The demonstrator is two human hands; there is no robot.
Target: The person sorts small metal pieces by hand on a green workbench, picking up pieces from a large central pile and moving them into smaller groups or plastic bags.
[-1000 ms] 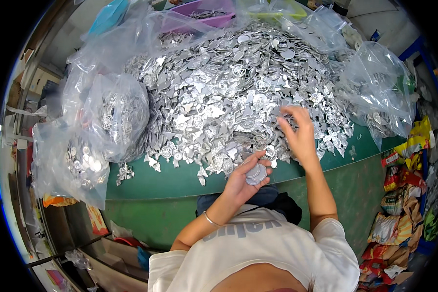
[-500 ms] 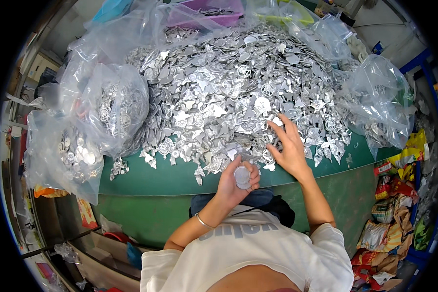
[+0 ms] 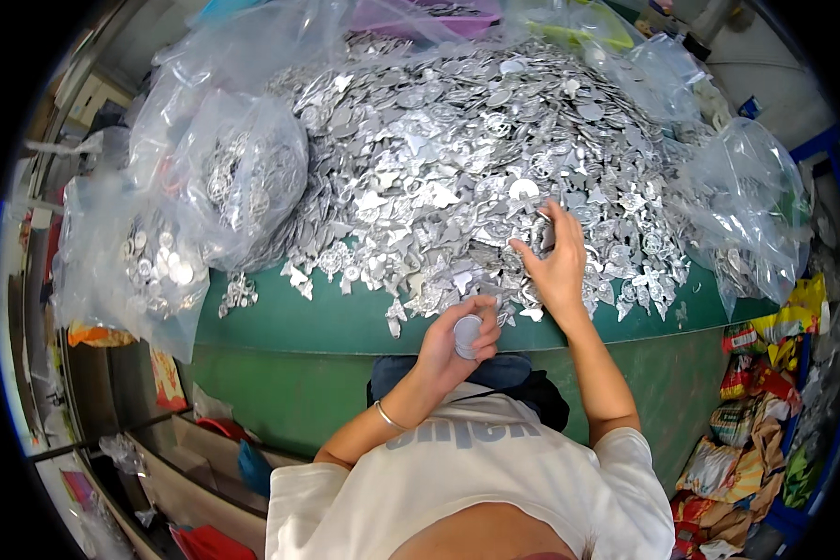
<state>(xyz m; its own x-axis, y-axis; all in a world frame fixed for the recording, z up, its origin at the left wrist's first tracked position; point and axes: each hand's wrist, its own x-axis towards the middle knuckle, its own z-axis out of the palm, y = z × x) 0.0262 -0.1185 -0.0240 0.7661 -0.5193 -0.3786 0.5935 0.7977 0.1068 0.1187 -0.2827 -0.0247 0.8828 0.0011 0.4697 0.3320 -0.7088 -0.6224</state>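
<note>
Round, flat grey metal discs (image 3: pixel 468 337) rest in my left hand (image 3: pixel 444 355), its fingers curled around them at the table's near edge. They look stacked, but I cannot count them. My right hand (image 3: pixel 562 269) reaches over the front right of a big heap of silvery metal pieces (image 3: pixel 411 196). Its thumb and fingers are spread apart and bent, fingertips down among the pieces. A small piece lies by the index fingertip; no grip on it shows. The heap mixes discs, star-like shapes and openwork ornaments.
Clear plastic bags of metal parts (image 3: pixel 243 187) stand left of the heap, and another bag (image 3: pixel 751 205) lies at right. Behind are a purple bin (image 3: pixel 429 21) and a yellow-green bin (image 3: pixel 579 30). Colourful packages (image 3: pixel 733 420) fill the right side; a wooden drawer unit (image 3: pixel 191 476) stands lower left.
My right hand's fingers have bent more over the heap. My left hand keeps the discs, turned slightly. The whole view has shifted a little.
</note>
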